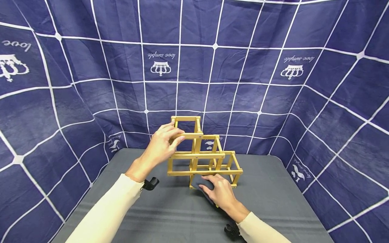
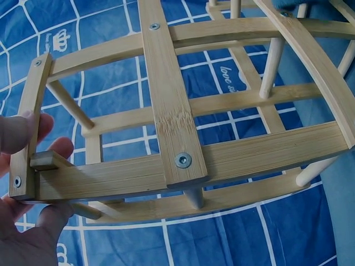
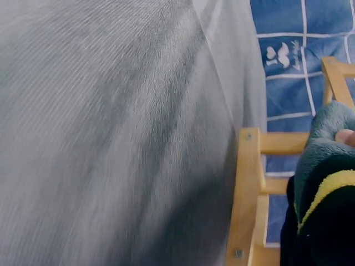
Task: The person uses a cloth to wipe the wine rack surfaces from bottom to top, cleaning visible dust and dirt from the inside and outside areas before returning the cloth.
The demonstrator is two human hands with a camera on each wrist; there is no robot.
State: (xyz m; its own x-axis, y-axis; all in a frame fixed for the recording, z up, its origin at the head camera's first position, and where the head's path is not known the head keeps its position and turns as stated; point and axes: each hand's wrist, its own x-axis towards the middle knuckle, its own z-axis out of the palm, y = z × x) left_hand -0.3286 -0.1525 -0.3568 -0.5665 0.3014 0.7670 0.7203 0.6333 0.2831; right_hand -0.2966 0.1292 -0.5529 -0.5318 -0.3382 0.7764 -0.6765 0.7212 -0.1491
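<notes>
A stepped rack of light wooden slats and round dowels (image 1: 197, 155) stands on the grey surface. My left hand (image 1: 162, 141) grips the upper left corner of this rack. In the left wrist view, its thumb and fingers (image 2: 52, 219) wrap around the end of a slat, near a screw head. A grey-blue cloth with a yellow edge (image 3: 324, 141) is held in my right hand (image 1: 221, 192), against the rack's lower front bar. Part of the cloth hangs below the hand, and the bar behind it is partly hidden.
Grey fabric (image 1: 136, 209) covers the tabletop under the rack. A blue curtain with white grid lines (image 1: 237, 67) rises behind and on both sides. Black wrist straps (image 1: 151, 184) show at both sleeves.
</notes>
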